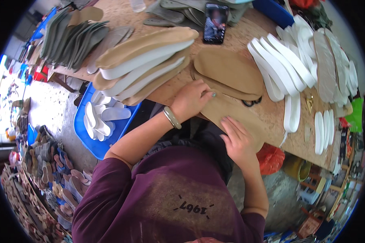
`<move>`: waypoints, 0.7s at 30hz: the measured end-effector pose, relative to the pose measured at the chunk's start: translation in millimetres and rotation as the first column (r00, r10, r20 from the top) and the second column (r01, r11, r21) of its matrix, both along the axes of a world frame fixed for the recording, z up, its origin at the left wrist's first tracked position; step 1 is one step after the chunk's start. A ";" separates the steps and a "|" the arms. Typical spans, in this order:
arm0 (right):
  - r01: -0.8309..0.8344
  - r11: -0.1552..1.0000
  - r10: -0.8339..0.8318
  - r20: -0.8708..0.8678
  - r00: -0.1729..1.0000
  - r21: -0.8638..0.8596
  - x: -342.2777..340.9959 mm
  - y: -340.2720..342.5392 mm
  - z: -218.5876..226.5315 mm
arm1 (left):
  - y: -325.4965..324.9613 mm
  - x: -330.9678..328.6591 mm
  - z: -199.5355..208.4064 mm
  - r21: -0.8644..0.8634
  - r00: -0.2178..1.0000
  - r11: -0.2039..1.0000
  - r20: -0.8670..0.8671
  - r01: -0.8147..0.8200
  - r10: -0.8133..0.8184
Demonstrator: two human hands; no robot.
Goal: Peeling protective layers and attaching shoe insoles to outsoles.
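Observation:
A flat tan insole piece [231,111] lies across the table's near edge in front of me. At its left end my left hand [190,99] is closed, fingers curled and thumb pressed against the piece. My right hand [238,139] rests flat on its right part, fingers stretched out. Just beyond lies a small stack of tan sole-shaped pieces [229,69], with black scissor handles [252,102] poking out under its right end. Left of my left hand stands a tall pile of thick soles with tan tops [146,46] and white sides.
White soles [280,60] are heaped at the right, with three narrow ones [324,131] near the edge. Grey-green soles [71,38] stand at the far left. A phone [215,23] lies at the back. A blue bin [81,121] holds white pieces below the table.

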State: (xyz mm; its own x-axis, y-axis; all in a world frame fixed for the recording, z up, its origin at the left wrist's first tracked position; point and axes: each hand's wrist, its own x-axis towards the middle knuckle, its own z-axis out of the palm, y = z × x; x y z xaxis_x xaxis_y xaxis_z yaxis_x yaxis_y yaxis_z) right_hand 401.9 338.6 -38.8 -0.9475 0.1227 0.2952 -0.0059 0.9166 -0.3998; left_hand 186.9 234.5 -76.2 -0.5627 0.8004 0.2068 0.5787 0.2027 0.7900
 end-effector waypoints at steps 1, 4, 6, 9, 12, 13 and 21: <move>0.008 1.000 -0.008 0.016 1.000 0.008 11.0 5.1 0.7 | -1.3 0.2 0.3 0.006 1.000 1.000 -0.011 -0.025 0.025; 0.056 0.996 -0.058 0.025 0.998 0.068 54.0 14.4 -6.1 | 1.5 2.4 0.8 0.027 1.000 0.999 -0.009 -0.019 0.019; 0.061 0.989 -0.060 -0.008 0.998 0.137 83.4 22.7 -20.8 | 1.1 1.1 1.1 0.031 1.000 0.999 -0.028 -0.012 0.013; 0.108 0.965 -0.096 -0.061 0.993 0.239 93.7 21.4 -29.4 | 0.3 0.3 7.4 0.007 0.999 1.000 0.031 -0.023 0.022; 0.188 0.937 -0.155 -0.132 0.979 0.293 91.6 14.1 -36.3 | 1.3 -1.0 3.7 0.014 1.000 1.000 0.000 -0.003 0.003; 0.234 0.925 -0.187 -0.178 0.966 0.298 89.5 10.6 -38.4 | 0.6 -1.2 3.6 0.021 1.000 1.000 0.000 0.004 -0.004; 0.291 0.910 -0.220 -0.251 0.943 0.295 84.8 20.2 -46.5 | -23.3 -2.9 -0.2 0.056 0.992 0.994 0.096 -0.090 0.084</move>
